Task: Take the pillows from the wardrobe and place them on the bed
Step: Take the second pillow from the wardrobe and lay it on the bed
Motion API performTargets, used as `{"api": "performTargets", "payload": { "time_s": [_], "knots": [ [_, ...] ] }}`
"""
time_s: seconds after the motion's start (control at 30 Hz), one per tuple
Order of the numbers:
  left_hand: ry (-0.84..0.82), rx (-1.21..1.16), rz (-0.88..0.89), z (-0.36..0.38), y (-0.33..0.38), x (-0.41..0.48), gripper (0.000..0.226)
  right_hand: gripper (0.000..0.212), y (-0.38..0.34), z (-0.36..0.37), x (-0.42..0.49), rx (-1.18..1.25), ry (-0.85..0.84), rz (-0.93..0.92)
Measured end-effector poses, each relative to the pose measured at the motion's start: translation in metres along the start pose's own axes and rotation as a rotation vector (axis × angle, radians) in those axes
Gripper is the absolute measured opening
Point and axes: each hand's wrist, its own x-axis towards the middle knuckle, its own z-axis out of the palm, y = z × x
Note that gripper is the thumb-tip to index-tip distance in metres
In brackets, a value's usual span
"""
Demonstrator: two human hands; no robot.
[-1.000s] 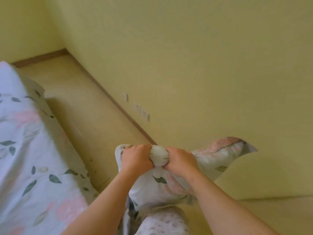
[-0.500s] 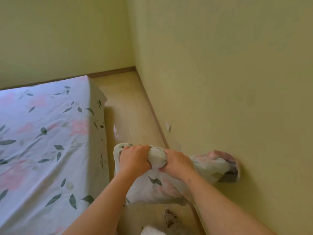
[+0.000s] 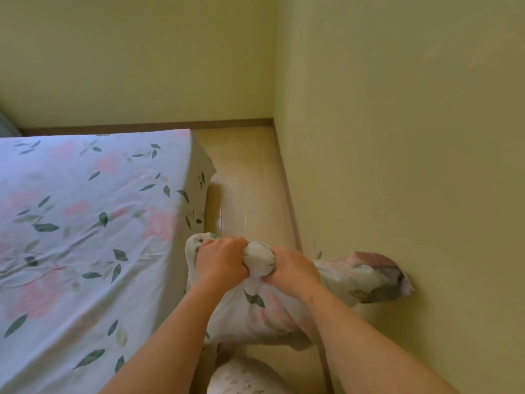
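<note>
A pillow (image 3: 255, 311) in a white cover with pink flowers and green leaves hangs in front of me over the floor strip. My left hand (image 3: 220, 261) and my right hand (image 3: 292, 270) both grip its bunched top edge, side by side. The pillow's right corner (image 3: 380, 275) touches or nearly touches the wall. The bed (image 3: 85, 223), covered in a matching floral sheet, fills the left side. The pillow is just right of the bed's edge, apart from it. No wardrobe is in view.
A yellow-green wall (image 3: 412, 137) runs close on the right, another across the back. A narrow strip of light wooden floor (image 3: 250, 172) lies between bed and wall. Patterned fabric (image 3: 241, 376), likely my clothing, shows at the bottom.
The view has swung left, bringing more of the bed into sight. Both hands keep the same grip on the pillow, which now hangs nearer the bed's edge.
</note>
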Motion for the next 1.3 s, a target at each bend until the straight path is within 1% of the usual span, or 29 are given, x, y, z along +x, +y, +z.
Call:
{"api": "performTargets", "payload": {
  "time_s": [0.1, 0.3, 0.37, 0.5, 0.6, 0.77, 0.87, 1.0, 1.07, 1.17, 1.3],
  "knots": [
    [0.006, -0.040, -0.032, 0.001, -0.025, 0.045, 0.014, 0.031, -0.012, -0.003, 0.058, -0.058, -0.053, 0.009],
    [-0.031, -0.076, -0.050, -0.017, -0.100, 0.154, 0.021, 0.027, -0.063, -0.013, 0.190, -0.111, -0.167, 0.042],
    [-0.047, -0.087, -0.043, -0.023, -0.123, 0.191, 0.023, 0.024, -0.080, -0.017, 0.229, -0.093, -0.175, 0.055],
    [-0.054, -0.086, 0.000, -0.035, -0.152, 0.260, 0.017, 0.020, -0.098, -0.029, 0.296, -0.033, -0.156, 0.078],
    [-0.053, -0.095, 0.006, -0.040, -0.164, 0.306, 0.017, 0.017, -0.103, -0.041, 0.342, -0.034, -0.145, 0.082],
    [-0.061, -0.107, -0.016, -0.046, -0.178, 0.397, 0.018, 0.016, -0.104, -0.068, 0.435, -0.104, -0.139, 0.039],
    [-0.070, -0.102, -0.017, -0.044, -0.173, 0.459, 0.018, 0.016, -0.090, -0.090, 0.492, -0.110, -0.132, 0.036],
    [-0.091, -0.086, -0.004, -0.051, -0.158, 0.550, 0.021, 0.024, -0.070, -0.134, 0.571, -0.094, -0.135, 0.031],
    [-0.101, -0.084, -0.017, -0.058, -0.152, 0.592, 0.022, 0.023, -0.064, -0.155, 0.609, -0.101, -0.137, 0.018],
    [-0.065, -0.104, -0.053, -0.065, -0.154, 0.646, 0.018, 0.021, -0.066, -0.179, 0.663, -0.132, -0.133, -0.019],
    [-0.001, -0.109, -0.113, -0.069, -0.169, 0.696, 0.022, 0.023, -0.078, -0.196, 0.721, -0.169, -0.122, -0.089]
  ]
}}
